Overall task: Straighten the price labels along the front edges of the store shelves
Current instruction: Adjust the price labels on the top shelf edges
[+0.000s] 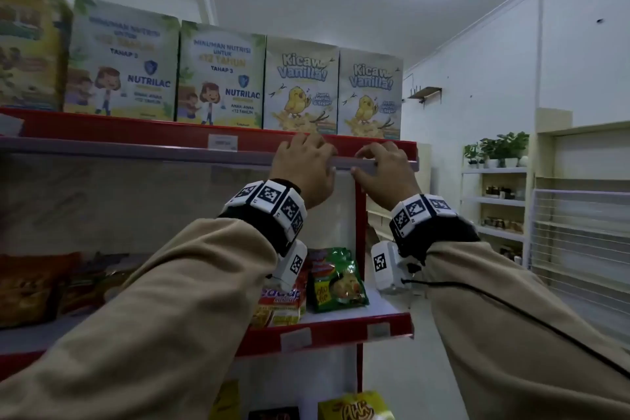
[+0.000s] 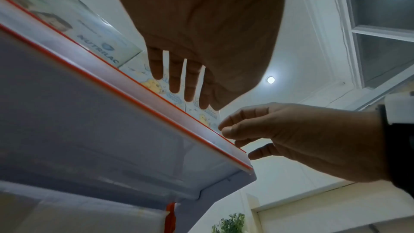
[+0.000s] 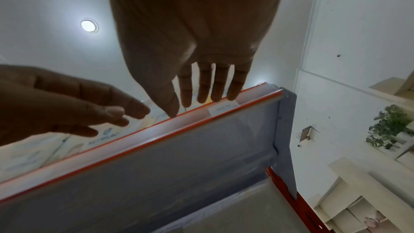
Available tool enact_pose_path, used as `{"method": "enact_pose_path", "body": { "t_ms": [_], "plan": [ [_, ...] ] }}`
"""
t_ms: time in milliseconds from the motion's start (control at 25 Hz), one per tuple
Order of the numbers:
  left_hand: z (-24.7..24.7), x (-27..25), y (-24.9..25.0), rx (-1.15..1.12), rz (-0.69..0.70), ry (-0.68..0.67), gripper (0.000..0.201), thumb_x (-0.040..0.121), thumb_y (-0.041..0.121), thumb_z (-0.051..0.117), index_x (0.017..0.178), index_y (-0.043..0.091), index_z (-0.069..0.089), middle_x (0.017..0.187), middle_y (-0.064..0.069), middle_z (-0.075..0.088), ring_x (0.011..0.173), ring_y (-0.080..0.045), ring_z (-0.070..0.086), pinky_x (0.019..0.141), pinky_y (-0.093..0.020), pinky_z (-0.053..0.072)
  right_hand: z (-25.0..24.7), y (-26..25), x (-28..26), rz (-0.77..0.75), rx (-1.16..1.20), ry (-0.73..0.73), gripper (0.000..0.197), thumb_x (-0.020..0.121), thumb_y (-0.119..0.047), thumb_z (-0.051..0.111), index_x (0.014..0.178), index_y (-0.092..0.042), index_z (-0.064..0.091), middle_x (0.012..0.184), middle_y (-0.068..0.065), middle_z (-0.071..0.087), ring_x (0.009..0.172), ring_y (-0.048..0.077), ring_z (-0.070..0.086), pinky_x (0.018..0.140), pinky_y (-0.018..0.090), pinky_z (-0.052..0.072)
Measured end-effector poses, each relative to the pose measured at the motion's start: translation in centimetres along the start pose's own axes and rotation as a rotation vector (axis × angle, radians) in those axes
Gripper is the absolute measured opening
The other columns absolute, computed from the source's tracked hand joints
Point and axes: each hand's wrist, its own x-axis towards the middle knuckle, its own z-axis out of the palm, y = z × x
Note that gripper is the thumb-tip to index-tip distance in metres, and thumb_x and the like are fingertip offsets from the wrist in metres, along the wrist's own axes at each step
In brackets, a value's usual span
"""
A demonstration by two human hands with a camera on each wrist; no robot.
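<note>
The top shelf's red front edge carries a clear label rail (image 1: 136,151). Both hands are on it near its right end. My left hand (image 1: 305,160) hooks its fingers over the rail's top, below the Kicaw Vanilla boxes (image 1: 301,85), with its thumb under the rail. My right hand (image 1: 381,167) holds the rail the same way closer to the end. In the right wrist view its fingertips (image 3: 233,95) touch the rail's top edge just above a white price label (image 3: 221,109). Another price label (image 1: 222,141) sits in the rail to the left.
Nutrilac boxes (image 1: 218,78) stand on the top shelf to the left. The shelf below holds noodle packets (image 1: 335,280) and has two labels (image 1: 296,337) on its red edge. A white rack with plants (image 1: 497,150) stands against the right wall.
</note>
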Motion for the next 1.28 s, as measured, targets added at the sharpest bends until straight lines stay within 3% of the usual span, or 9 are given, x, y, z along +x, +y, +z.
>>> {"method": "enact_pose_path", "body": {
  "t_ms": [160, 360, 640, 920, 1120, 1280],
  "plan": [
    [3.3, 3.3, -0.9, 0.047, -0.01, 0.089, 0.048, 0.089, 0.039, 0.047, 0.132, 0.019, 0.043, 0.142, -0.005, 0.039, 0.131, -0.027, 0.034, 0.105, -0.043, 0.026, 2.4, 2.1, 2.3, -0.07, -0.071, 0.101, 0.032, 0.087, -0.029, 0.058, 0.117, -0.016, 0.057, 0.12, 0.006, 0.053, 0.114, 0.024, 0.044, 0.097, 0.037, 0.04],
    [5.8, 6.1, -1.0, 0.009, 0.029, 0.205, 0.039, 0.09, 0.045, 0.046, 0.117, 0.018, 0.049, 0.12, -0.005, 0.054, 0.113, -0.026, 0.047, 0.097, -0.04, 0.03, 3.7, 4.2, 4.1, -0.184, -0.196, 0.297, 0.035, 0.086, -0.035, 0.059, 0.114, -0.015, 0.058, 0.115, 0.007, 0.055, 0.11, 0.026, 0.049, 0.09, 0.041, 0.045],
    [7.9, 6.1, -0.4, -0.036, -0.063, 0.36, 0.033, 0.087, 0.037, 0.056, 0.114, 0.019, 0.05, 0.117, -0.008, 0.05, 0.112, -0.028, 0.044, 0.097, -0.037, 0.026, 4.3, 5.1, 5.7, -0.209, -0.185, 0.301, 0.029, 0.082, -0.027, 0.056, 0.108, -0.015, 0.055, 0.115, 0.012, 0.044, 0.109, 0.027, 0.042, 0.087, 0.038, 0.04],
    [7.8, 5.6, 0.4, 0.027, -0.072, 0.329, 0.029, 0.09, 0.033, 0.054, 0.119, 0.027, 0.055, 0.123, -0.006, 0.049, 0.116, -0.029, 0.042, 0.101, -0.04, 0.024, 4.3, 4.8, 7.2, -0.149, -0.254, 0.246, 0.034, 0.072, -0.035, 0.056, 0.098, -0.014, 0.047, 0.108, 0.01, 0.041, 0.104, 0.029, 0.034, 0.081, 0.037, 0.025],
    [7.2, 5.5, 1.1, 0.033, -0.083, 0.302, 0.031, 0.09, 0.026, 0.055, 0.12, 0.022, 0.053, 0.125, -0.006, 0.046, 0.118, -0.027, 0.038, 0.099, -0.037, 0.029, 4.5, 5.0, 6.9, -0.185, -0.225, 0.267, 0.035, 0.072, -0.035, 0.058, 0.097, -0.015, 0.046, 0.106, 0.01, 0.043, 0.102, 0.028, 0.036, 0.083, 0.039, 0.031],
    [6.1, 6.7, 1.9, 0.107, -0.114, 0.232, 0.035, 0.084, 0.016, 0.058, 0.117, 0.02, 0.05, 0.121, -0.006, 0.043, 0.115, -0.027, 0.036, 0.093, -0.036, 0.034, 3.4, 5.1, 7.1, -0.233, -0.199, 0.182, 0.037, 0.073, -0.034, 0.059, 0.101, -0.014, 0.047, 0.103, 0.008, 0.048, 0.101, 0.028, 0.038, 0.087, 0.042, 0.034]
  ]
}}
